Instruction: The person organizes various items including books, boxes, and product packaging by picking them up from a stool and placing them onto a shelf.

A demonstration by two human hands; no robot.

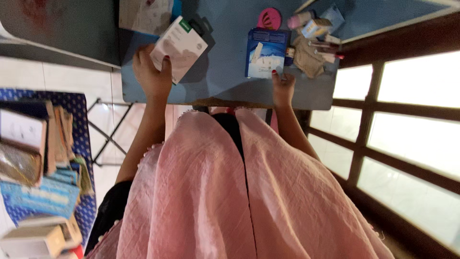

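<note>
The left hand [152,72] holds a white box [178,48] over the blue table [225,72], while the right hand [283,86] rests flat on the table just beside a blue box [266,52], near small bottles [314,29].

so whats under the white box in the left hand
The left hand lifts the white box at a tilt above the blue table. Bare tabletop and the box's shadow show beside it; whatever lies directly beneath is covered. Its top edge overlaps a pale printed package.
</note>
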